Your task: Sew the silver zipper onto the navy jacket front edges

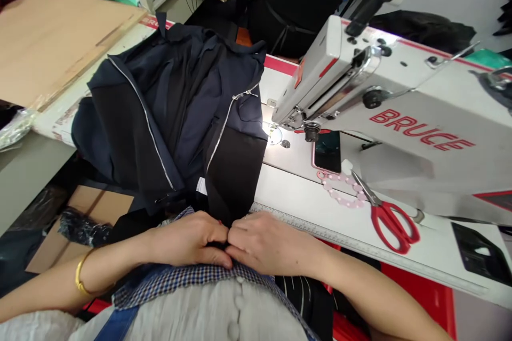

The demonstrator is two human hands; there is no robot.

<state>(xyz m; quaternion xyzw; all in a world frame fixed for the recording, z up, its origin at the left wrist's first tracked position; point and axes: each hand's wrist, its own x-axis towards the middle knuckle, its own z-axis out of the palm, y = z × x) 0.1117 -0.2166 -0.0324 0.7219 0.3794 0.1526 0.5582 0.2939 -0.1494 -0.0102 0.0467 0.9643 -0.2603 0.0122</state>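
Observation:
A dark navy and black jacket with an open silver zipper lies over the table's front edge, left of the sewing machine's needle. Its lower black edge hangs down to my hands. My left hand is closed, its fingers curled on dark fabric near my lap. Right beside it, my right hand is closed too, pinching the same dark cloth. The fingers of both hands nearly touch. Under them lies a checked apron. A small white label shows at the jacket's lower edge.
The white sewing machine fills the right side. Beneath it lie a phone, a pink beaded loop and red-handled scissors. A ruler runs along the front edge. Brown board lies at left; a person in black is behind.

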